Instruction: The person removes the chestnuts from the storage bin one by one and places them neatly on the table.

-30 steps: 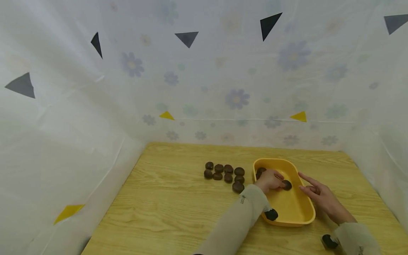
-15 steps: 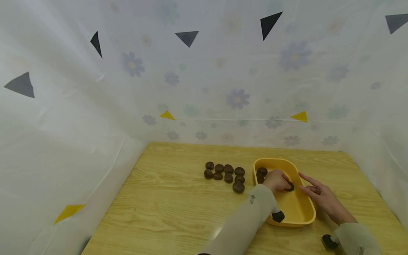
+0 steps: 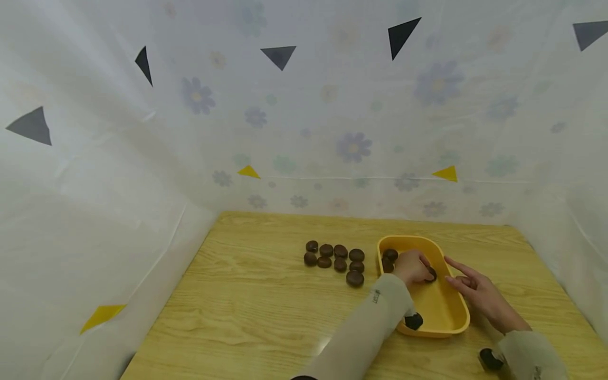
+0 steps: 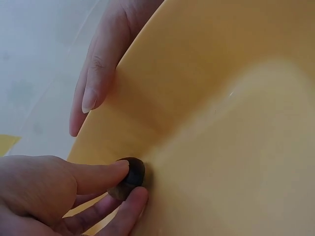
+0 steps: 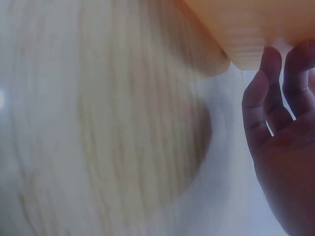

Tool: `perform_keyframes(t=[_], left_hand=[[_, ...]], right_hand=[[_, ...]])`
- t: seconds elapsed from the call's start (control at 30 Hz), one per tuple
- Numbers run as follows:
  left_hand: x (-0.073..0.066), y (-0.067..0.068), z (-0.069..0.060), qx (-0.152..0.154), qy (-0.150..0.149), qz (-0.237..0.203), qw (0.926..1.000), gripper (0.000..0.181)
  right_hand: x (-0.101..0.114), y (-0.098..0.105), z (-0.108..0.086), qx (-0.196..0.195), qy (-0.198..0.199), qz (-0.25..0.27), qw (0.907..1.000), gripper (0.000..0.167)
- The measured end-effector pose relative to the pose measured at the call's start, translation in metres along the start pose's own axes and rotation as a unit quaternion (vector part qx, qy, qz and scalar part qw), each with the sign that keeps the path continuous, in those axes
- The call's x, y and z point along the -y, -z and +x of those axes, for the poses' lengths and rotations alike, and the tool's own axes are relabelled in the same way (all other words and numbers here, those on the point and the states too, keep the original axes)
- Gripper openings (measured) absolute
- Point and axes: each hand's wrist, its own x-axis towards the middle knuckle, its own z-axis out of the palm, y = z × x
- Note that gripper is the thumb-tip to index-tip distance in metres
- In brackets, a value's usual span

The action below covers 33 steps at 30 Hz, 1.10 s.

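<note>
In the left wrist view my left hand (image 4: pixel 39 196) pinches a dark brown chestnut (image 4: pixel 134 172) between thumb and fingers, close to the wall of the yellow tray (image 4: pixel 162 98). The head view has this left hand (image 3: pixel 412 266) inside the tray (image 3: pixel 439 311), covering part of the same chestnut (image 3: pixel 431 274). More chestnuts (image 3: pixel 390 255) lie at the tray's far left corner, partly behind the hand. My right hand (image 3: pixel 484 298) is at the tray's right rim, its index finger extended along the outside. From the right wrist view, the right hand's fingers (image 5: pixel 270 64) touch the tray's outer wall.
Left of the tray, several chestnuts (image 3: pixel 340 265) stand in short rows on the wood-grain table (image 3: pixel 247 295). White sheeting (image 3: pixel 304 121) with flower prints and dark and yellow triangles encloses the table at the back and sides.
My left hand has shifted slightly right inside the tray with the chestnut, uncovering more of the chestnuts in the far left corner. The right hand stays in place.
</note>
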Motion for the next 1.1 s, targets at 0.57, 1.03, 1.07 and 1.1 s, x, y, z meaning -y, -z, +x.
perform_keyframes(t=[0.57, 1.03, 1.07, 1.1], left_hand=[[-0.002, 0.018, -0.010, 0.022, -0.055, -0.066, 0.9961, 0.016], [-0.006, 0.044, -0.025, 0.077, -0.119, -0.156, 0.9775, 0.017], [-0.004, 0.047, -0.026, 0.080, -0.122, -0.160, 0.9763, 0.017], [-0.003, 0.050, -0.027, 0.082, -0.126, -0.166, 0.9745, 0.018]], right_hand=[[0.000, 0.001, 0.000, 0.003, 0.001, -0.015, 0.9999, 0.068], [-0.001, 0.003, 0.001, 0.007, -0.008, -0.015, 0.9998, 0.068], [-0.001, 0.003, 0.001, 0.007, -0.008, -0.016, 0.9998, 0.069], [-0.001, 0.003, 0.001, 0.006, -0.009, -0.018, 0.9998, 0.069]])
